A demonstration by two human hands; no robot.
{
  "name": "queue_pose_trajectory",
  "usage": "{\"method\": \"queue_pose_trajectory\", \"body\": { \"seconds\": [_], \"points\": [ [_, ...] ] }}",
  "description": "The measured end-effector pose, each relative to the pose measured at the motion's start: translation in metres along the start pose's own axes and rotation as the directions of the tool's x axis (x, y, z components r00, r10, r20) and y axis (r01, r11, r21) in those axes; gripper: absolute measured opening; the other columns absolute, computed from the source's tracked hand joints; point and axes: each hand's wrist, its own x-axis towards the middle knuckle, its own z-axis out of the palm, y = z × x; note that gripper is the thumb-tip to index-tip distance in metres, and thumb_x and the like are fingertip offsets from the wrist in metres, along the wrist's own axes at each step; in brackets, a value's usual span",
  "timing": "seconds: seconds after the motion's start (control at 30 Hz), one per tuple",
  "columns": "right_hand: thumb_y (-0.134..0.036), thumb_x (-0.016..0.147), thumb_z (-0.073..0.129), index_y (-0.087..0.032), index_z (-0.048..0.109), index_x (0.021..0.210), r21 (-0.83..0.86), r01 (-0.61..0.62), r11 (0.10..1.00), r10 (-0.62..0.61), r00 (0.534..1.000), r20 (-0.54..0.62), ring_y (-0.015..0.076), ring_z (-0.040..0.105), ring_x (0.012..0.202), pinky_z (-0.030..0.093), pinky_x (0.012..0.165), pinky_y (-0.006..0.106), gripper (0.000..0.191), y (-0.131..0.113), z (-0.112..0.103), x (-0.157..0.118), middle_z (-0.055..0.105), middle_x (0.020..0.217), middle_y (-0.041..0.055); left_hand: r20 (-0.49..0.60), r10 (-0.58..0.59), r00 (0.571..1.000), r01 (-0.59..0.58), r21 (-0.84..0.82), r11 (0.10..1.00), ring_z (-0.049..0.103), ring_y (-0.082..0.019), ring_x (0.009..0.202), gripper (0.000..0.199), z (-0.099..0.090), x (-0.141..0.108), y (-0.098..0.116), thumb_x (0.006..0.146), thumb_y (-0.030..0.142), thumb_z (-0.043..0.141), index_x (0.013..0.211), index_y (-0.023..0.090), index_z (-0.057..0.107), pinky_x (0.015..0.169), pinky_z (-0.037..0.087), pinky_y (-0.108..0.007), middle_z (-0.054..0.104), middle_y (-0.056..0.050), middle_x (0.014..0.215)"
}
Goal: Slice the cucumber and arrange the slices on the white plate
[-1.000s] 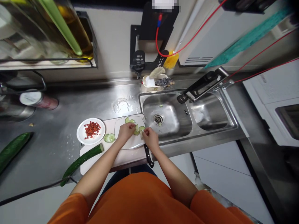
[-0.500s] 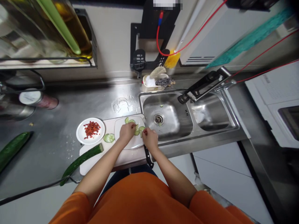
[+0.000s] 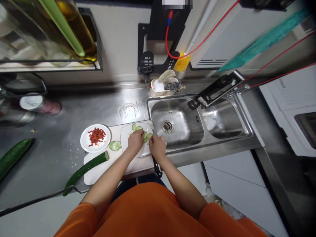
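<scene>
The left hand [image 3: 135, 141] and right hand [image 3: 158, 147] are bringing seemingly narrow fingers [image 3: 142, 133], any grip unclear, over cucumber slices [image 3: 149, 135] lying from twelve to three o'clock on the plate [image 3: 124, 136], while the knife [image 3: 157, 170] is overhanging at five o'clock, where the right hand drawing back could knock it down.

Cucumber slices [image 3: 149, 135] — green-rimmed, pale inside — lie spread out on a white plate [image 3: 125, 135].

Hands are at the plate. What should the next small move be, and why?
Probably settle the cucumber slices between the left hand and right hand on the plate: both hands are close to them, near the plate's right edge. I can't tell whether either holds a slice.
</scene>
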Motion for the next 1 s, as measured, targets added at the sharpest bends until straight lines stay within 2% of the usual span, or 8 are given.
{"method": "queue_pose_trajectory", "body": {
  "seconds": [0.23,0.53,0.73,0.87,1.0],
  "points": [
    [-0.024,0.091,0.048,-0.021,0.061,0.091,-0.086,0.027,0.996,-0.026,1.0,0.011,0.0246,0.046,0.096,0.028,0.069,0.031,0.013,-0.002,0.002,0.0,0.064,0.085,0.0076,-0.005,0.023,1.0,-0.023,0.056,0.998,0.06,-0.02,0.091,0.023,0.004,-0.001,0.0,0.09,0.023,0.043,0.1,0.02,0.064,0.075,0.042,-0.028,0.067,-0.009,0.097],
    [-0.024,0.091,0.05,-0.02,0.061,0.091,-0.149,0.155,0.977,-0.17,0.981,-0.095,0.024,0.041,0.096,0.027,0.069,0.033,0.012,0.003,0.007,-0.008,0.061,0.096,0.0086,-0.021,0.034,0.999,-0.033,0.058,0.998,0.059,-0.02,0.092,0.023,0.003,-0.005,-0.001,0.091,0.026,0.042,0.096,0.019,0.063,0.077,0.042,-0.028,0.066,-0.009,0.095],
    [-0.025,0.092,0.048,-0.02,0.062,0.089,-0.134,0.186,0.973,-0.203,0.97,-0.131,0.0232,0.042,0.095,0.026,0.068,0.032,0.015,0.005,0.008,-0.009,0.061,0.093,0.0077,-0.072,0.116,0.991,-0.117,-0.013,0.993,0.059,-0.019,0.093,0.022,0.003,-0.013,-0.006,0.09,0.025,0.043,0.093,0.02,0.065,0.083,0.042,-0.029,0.067,-0.007,0.092],
    [-0.025,0.092,0.049,-0.021,0.062,0.087,-0.124,0.193,0.973,-0.21,0.967,-0.144,0.0229,0.042,0.094,0.025,0.069,0.032,0.015,0.009,0.005,-0.013,0.062,0.091,0.0067,-0.147,0.146,0.978,-0.156,-0.056,0.986,0.059,-0.02,0.094,0.023,0.002,-0.032,-0.021,0.089,0.026,0.044,0.094,0.021,0.066,0.086,0.043,-0.03,0.067,-0.007,0.094],
    [-0.023,0.091,0.05,-0.021,0.063,0.085,-0.117,0.231,0.966,-0.247,0.958,-0.144,0.0224,0.044,0.094,0.024,0.07,0.032,0.015,0.013,0.004,-0.027,0.064,0.088,0.006,-0.261,0.144,0.954,-0.156,-0.024,0.987,0.058,-0.022,0.095,0.028,-0.006,-0.061,-0.05,0.09,0.029,0.042,0.098,0.019,0.066,0.089,0.042,-0.032,0.067,-0.009,0.098]
  ]
}}
